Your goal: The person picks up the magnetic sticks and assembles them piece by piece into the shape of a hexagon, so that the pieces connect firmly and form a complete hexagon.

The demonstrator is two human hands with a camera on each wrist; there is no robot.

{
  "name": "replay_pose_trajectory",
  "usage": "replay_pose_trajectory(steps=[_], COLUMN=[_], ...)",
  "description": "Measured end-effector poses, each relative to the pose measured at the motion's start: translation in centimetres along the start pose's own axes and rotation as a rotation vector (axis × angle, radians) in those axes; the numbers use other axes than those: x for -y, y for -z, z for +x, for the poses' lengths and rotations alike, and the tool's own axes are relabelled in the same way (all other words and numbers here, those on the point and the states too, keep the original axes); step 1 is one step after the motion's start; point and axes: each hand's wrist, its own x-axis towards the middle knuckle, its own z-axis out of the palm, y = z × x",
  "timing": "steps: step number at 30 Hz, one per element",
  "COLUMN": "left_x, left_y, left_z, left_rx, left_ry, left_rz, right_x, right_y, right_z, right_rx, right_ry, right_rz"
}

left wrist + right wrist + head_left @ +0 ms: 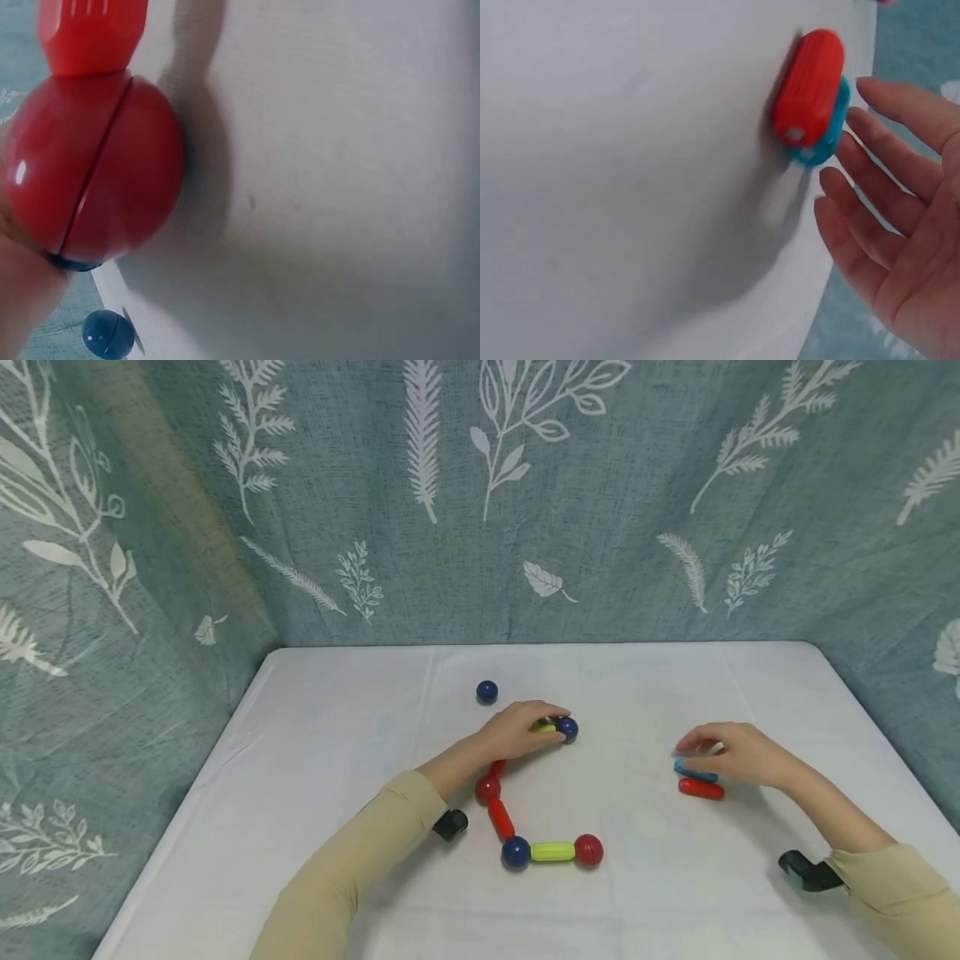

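Observation:
My left hand (521, 731) grips a yellow-green magnetic rod (543, 727) with a dark blue ball (567, 729) at its right end. Below that hand runs a chain of magnetic pieces: a red rod (497, 768) partly hidden by the hand, a red ball (487, 789), another red rod (501, 819), a blue ball (515, 852), a yellow-green rod (552, 852) and an end red ball (588, 850). My right hand (731, 753) is at a light blue rod (696, 771), its fingers loosely bent beside it in the right wrist view. A loose red rod (808, 90) lies alongside.
A single blue ball (487, 692) lies farther back, beyond my left hand. Black wrist cameras show under the left (450, 824) and right (810, 871) sleeves. The white-covered table (360, 693) ends at a green leaf-patterned curtain (465, 568).

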Motion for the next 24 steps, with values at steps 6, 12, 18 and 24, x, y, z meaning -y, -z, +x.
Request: replay_pose_trajectory(steps=[6, 12, 18, 24], left_x=[-0.1, -0.2, -0.1, -0.1], left_y=[0.0, -0.1, -0.3, -0.5], left_z=[-0.2, -0.3, -0.5, -0.6], left_rx=[-0.01, -0.016, -0.019, -0.032], left_ry=[0.04, 0.053, 0.054, 0.07], left_rz=[-0.014, -0.021, -0.039, -0.04], right_x=[-0.7, 0.1, 2.2, 4.5], right_y=[-0.3, -1.7, -3.3, -4.7], right_z=[-0.9, 0.3, 2.7, 5.5], right_rx=[0.002, -0.062, -0.115, -0.122], right_ry=[-0.083, -0.058, 0.029, 0.081], right_rz=[-0.009, -0.036, 0.008, 0.033])
